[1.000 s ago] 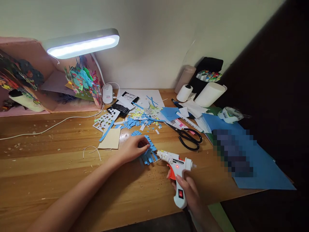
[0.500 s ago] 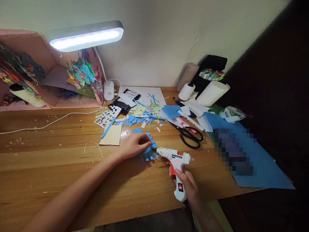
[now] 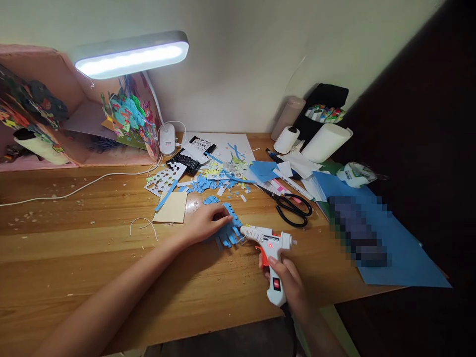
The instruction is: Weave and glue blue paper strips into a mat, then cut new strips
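In my right hand (image 3: 288,280) is a white glue gun (image 3: 273,253), held by its handle, with an orange trigger and a small red light lit. Its nozzle points left and reaches the right edge of a blue fringed paper piece (image 3: 232,233). My left hand (image 3: 208,222) rests over that piece, with thumb and fingers closed on the paper; the hand hides part of it. Behind lie blue paper clippings (image 3: 203,184). A cream paper square (image 3: 171,207) with a blue strip across its corner sits left of my left hand.
Black-handled scissors (image 3: 295,208) lie right of the clippings. A lamp (image 3: 132,55) shines above a pink box (image 3: 119,157) at the left. Paper rolls (image 3: 327,143), a tape roll (image 3: 355,174) and a blue sheet (image 3: 409,267) occupy the right side.
The glue gun's nozzle has shifted slightly at the fringed paper's right edge. My left hand has stayed on the paper, and the view has moved a little.
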A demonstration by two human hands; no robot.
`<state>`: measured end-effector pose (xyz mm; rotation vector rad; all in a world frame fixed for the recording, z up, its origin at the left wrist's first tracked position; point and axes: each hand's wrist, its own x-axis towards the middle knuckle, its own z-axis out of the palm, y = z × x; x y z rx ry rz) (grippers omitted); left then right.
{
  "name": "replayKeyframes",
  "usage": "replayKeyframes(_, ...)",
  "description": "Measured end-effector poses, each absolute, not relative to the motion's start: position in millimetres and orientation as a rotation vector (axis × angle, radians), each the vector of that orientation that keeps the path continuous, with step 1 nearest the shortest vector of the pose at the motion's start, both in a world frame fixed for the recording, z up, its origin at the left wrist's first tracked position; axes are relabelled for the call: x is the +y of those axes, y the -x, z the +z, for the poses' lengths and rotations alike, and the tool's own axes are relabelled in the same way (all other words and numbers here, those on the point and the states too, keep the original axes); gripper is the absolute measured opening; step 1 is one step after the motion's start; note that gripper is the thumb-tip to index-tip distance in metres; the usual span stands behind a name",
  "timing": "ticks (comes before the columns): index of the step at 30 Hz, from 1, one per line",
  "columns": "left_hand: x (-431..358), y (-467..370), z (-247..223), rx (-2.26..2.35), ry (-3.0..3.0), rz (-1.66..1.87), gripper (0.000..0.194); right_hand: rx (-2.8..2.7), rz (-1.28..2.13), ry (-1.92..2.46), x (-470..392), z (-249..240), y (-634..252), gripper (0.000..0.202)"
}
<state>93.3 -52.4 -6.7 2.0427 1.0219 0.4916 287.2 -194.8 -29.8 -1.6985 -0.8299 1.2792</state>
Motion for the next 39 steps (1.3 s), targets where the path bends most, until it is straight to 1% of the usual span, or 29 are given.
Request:
replayKeyframes(8,-58,-98,-5,1.039,-2.047,0.503,0.011,-0.795,1.302,1.683,-196,-24,-290,0.044)
replayKeyframes(15,-58,-98,-7,1.077,-2.084,0.513,0.009,-0.807,1.346,1.647,-195,-24,-293,0.043)
replayKeyframes(21,-60,-101,-2,1.104,-2.102,0.502,0.008,-0.795,1.296,1.649,-195,-21,-292,0.043)
replayKeyframes(27,-63,-103,-1,1.156,-2.172,0.474,0.01,-0.721,1.28,1.629,-195,-23,-292,0.04)
replayKeyframes(32,-64,-103,-3,1.166,-2.239,0.455,0.012,-0.674,1.341,1.581,-193,-25,-291,0.038)
replayKeyframes(36,-65,-102,-4,1.158,-2.281,0.434,0.019,-0.622,1.344,1.538,-192,-32,-297,0.038)
replayKeyframes(39,-67,-103,-4,1.15,-2.301,0.419,0.024,-0.596,1.419,1.397,-190,-35,-304,0.041)
